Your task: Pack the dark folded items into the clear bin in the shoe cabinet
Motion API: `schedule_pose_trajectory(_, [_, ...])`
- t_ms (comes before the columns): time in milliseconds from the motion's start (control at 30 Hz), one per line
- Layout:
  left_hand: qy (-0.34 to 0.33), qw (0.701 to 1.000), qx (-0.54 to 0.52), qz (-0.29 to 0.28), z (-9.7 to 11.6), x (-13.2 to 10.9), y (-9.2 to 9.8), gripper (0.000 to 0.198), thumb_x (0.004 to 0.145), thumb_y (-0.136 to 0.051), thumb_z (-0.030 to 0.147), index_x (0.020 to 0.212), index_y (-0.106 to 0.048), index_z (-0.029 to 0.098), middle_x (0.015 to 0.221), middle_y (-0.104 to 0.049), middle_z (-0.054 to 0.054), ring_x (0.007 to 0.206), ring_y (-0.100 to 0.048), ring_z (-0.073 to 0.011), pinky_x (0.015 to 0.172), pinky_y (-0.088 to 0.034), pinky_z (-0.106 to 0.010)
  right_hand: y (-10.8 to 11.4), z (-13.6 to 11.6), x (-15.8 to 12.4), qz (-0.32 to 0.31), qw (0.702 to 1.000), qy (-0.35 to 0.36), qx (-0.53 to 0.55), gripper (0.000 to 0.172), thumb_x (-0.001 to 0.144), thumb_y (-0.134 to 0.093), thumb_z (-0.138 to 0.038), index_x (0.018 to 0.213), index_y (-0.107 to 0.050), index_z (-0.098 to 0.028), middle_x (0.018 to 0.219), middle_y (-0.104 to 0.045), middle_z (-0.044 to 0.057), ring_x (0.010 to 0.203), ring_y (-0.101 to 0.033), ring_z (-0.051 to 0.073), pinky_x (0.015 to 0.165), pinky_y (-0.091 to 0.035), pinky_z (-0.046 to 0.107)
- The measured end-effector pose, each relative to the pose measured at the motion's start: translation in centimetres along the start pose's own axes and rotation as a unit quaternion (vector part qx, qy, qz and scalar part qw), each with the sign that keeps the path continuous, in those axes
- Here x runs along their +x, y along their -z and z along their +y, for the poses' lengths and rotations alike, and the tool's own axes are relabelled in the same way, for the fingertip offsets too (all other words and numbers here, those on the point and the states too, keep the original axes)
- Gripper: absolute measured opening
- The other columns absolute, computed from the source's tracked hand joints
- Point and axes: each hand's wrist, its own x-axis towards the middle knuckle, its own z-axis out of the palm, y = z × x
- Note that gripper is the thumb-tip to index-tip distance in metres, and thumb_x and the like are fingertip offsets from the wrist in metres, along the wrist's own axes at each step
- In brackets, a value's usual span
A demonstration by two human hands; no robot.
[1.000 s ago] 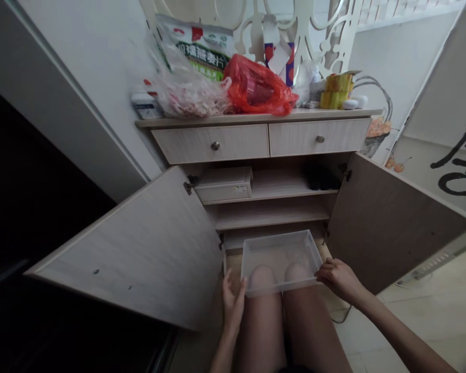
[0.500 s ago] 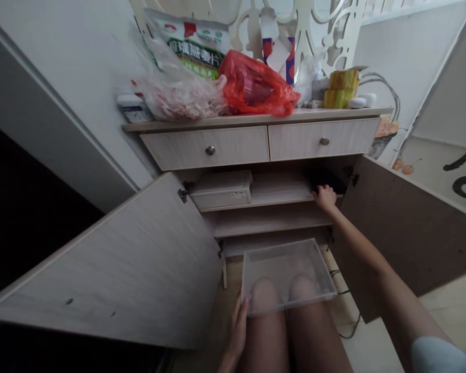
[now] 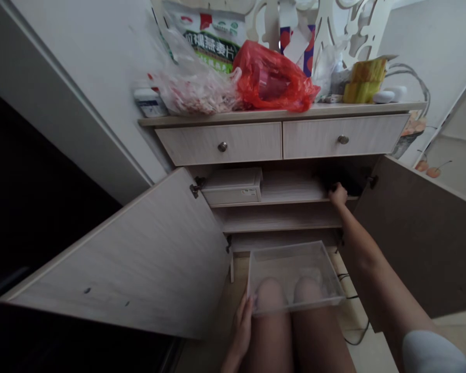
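Note:
A clear plastic box (image 3: pixel 295 254) with low walls rests on the knees. My left hand (image 3: pixel 242 324) grips its near left corner, thumb at the side wall. Reaching into the open cabinet, my right hand (image 3: pixel 338 196) has its fingers curled at the edge of a black item (image 3: pixel 347 178) on the upper shelf. Shadow hides the kind and full shape of that item. On the same shelf, to the left, stands a white storage box (image 3: pixel 233 194) with a small label.
Open cabinet doors flank me, the left door (image 3: pixel 132 264) and the right door (image 3: pixel 419 233). Above are two drawers with round knobs. The cabinet top carries a red plastic bag (image 3: pixel 275 77), a food packet (image 3: pixel 213 36) and a yellow pack (image 3: pixel 365 80). Dark cables (image 3: pixel 359 334) lie on the floor at right.
The view has shifted slightly, so the cabinet appears further right. My right hand stays at the black item, its fingers more curled. My left hand still holds the clear box.

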Motion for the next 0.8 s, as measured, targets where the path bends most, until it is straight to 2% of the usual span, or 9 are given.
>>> schedule_pose_trajectory(100, [0.001, 1.0, 0.008, 0.001, 0.2, -0.1, -0.2, 0.086, 0.063, -0.057, 0.091, 0.108, -0.076, 0.021, 0.127, -0.073, -0.016, 0.133, -0.059, -0.0374, 0.121, -0.038, -0.052, 1.2, 1.7, -1.3, 0.008, 0.985, -0.019, 0.171, 0.031, 0.085, -0.062, -0.031, 0.11, -0.068, -0.014, 0.096, -0.07, 0.012, 0.089, -0.066, 0.024, 0.079, -0.052, 0.032])
schedule_pose_trajectory(200, [-0.007, 1.0, 0.001, 0.005, 0.4, -0.1, -0.6, 0.082, 0.065, -0.058, 0.087, 0.11, -0.076, 0.02, 0.127, -0.073, -0.016, 0.135, -0.058, -0.0362, 0.121, -0.038, -0.051, 3.3, 4.1, -4.2, -0.057, 0.938, -0.014, 0.342, 0.042, 0.071, -0.074, -0.047, 0.099, -0.066, -0.017, 0.083, -0.067, 0.005, 0.07, -0.061, 0.018, 0.064, -0.049, 0.028])
schedule_pose_trajectory(300, [-0.013, 1.0, -0.012, -0.008, 0.6, -0.2, -0.9, 0.081, 0.066, -0.06, 0.084, 0.11, -0.076, 0.018, 0.128, -0.073, -0.016, 0.135, -0.057, -0.0368, 0.119, -0.041, -0.052, 6.5, 6.5, -8.2, -0.145, 0.915, 0.053, 0.372, 0.055, 0.06, -0.081, -0.06, 0.096, -0.066, -0.02, 0.079, -0.066, 0.003, 0.064, -0.056, 0.015, 0.059, -0.045, 0.027])
schedule_pose_trajectory(367, [-0.018, 1.0, -0.013, -0.016, 0.7, -0.3, -1.1, 0.08, 0.068, -0.059, 0.083, 0.112, -0.076, 0.018, 0.129, -0.072, -0.017, 0.135, -0.058, -0.0368, 0.119, -0.041, -0.052, 8.6, 7.6, -10.9, -0.197, 0.909, 0.101, 0.354, 0.058, 0.059, -0.082, -0.065, 0.093, -0.067, -0.02, 0.079, -0.067, 0.003, 0.065, -0.057, 0.016, 0.06, -0.046, 0.028])
schedule_pose_trajectory(467, [-0.028, 0.999, -0.01, -0.017, 0.6, -0.4, -1.4, 0.077, 0.073, -0.057, 0.079, 0.117, -0.074, 0.018, 0.136, -0.069, -0.017, 0.138, -0.055, -0.0343, 0.122, -0.037, -0.05, 10.8, 8.5, -14.3, -0.281, 0.892, 0.13, 0.328, 0.058, 0.059, -0.084, -0.067, 0.089, -0.068, -0.02, 0.083, -0.07, 0.005, 0.069, -0.061, 0.018, 0.065, -0.049, 0.03])
schedule_pose_trajectory(567, [-0.047, 0.999, -0.008, -0.02, 0.3, -0.5, -1.6, 0.076, 0.077, -0.055, 0.075, 0.123, -0.072, 0.018, 0.148, -0.06, -0.016, 0.146, -0.047, -0.0313, 0.126, -0.03, -0.047, 11.1, 8.7, -16.8, -0.356, 0.87, 0.141, 0.311, 0.056, 0.059, -0.085, -0.065, 0.086, -0.068, -0.019, 0.082, -0.07, 0.005, 0.07, -0.062, 0.018, 0.066, -0.05, 0.031])
schedule_pose_trajectory(667, [-0.058, 0.998, -0.008, -0.023, 0.2, -0.5, -1.6, 0.073, 0.08, -0.054, 0.071, 0.129, -0.07, 0.019, 0.153, -0.055, -0.013, 0.15, -0.041, -0.0294, 0.127, -0.028, -0.044, 9.9, 8.4, -18.5, -0.412, 0.847, 0.18, 0.284, 0.049, 0.066, -0.082, -0.061, 0.087, -0.069, -0.018, 0.082, -0.07, 0.004, 0.071, -0.063, 0.017, 0.067, -0.051, 0.03])
schedule_pose_trajectory(733, [-0.061, 0.998, -0.008, -0.023, 0.4, -0.6, -1.5, 0.072, 0.08, -0.055, 0.07, 0.13, -0.069, 0.02, 0.153, -0.056, -0.012, 0.15, -0.042, -0.0292, 0.126, -0.029, -0.044, 8.7, 8.0, -19.2, -0.43, 0.837, 0.229, 0.249, 0.042, 0.072, -0.078, -0.056, 0.089, -0.07, -0.018, 0.084, -0.071, 0.005, 0.074, -0.065, 0.018, 0.068, -0.052, 0.03])
schedule_pose_trajectory(800, [-0.059, 0.998, -0.011, -0.028, 0.8, -0.7, -1.2, 0.072, 0.079, -0.058, 0.071, 0.129, -0.07, 0.02, 0.149, -0.059, -0.012, 0.146, -0.047, -0.0307, 0.125, -0.032, -0.046, 7.4, 7.6, -19.7, -0.417, 0.839, 0.287, 0.2, 0.033, 0.079, -0.072, -0.049, 0.09, -0.072, -0.018, 0.086, -0.072, 0.006, 0.076, -0.066, 0.019, 0.071, -0.052, 0.031])
